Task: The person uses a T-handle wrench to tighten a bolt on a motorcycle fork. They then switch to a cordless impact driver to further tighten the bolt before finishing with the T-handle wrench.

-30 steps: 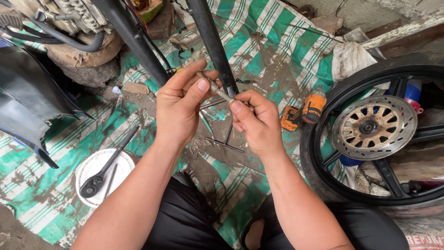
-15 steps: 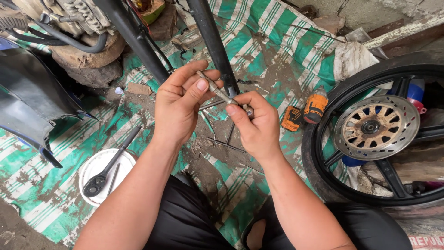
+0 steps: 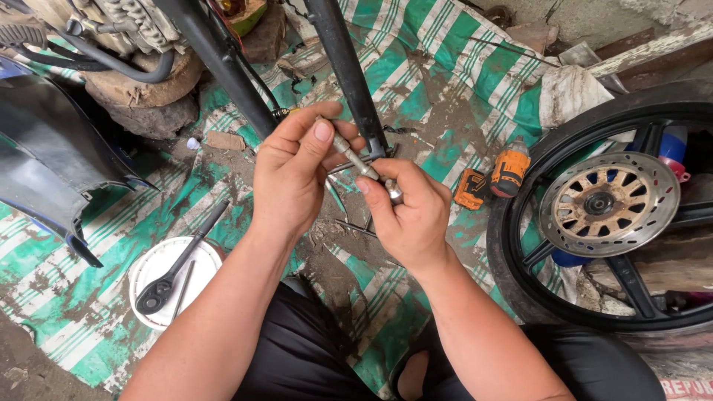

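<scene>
Both hands' fingers clamp the metal rod: left hand at ten o'clock, right hand at four; best kept straight.

1. Soft, even daylight fills the frame; brightness is moderate and nothing is blown out.
2. Shadows are faint and diffuse. The darkest areas sit at the upper left, under the black fender, and at the bottom centre.
3. Mild sheen shows on the brake disc at right.
4. Focus is sharp at centre, on both hands.
5. Wide-angle stretching bends the edges, most visibly at the right side.
</scene>
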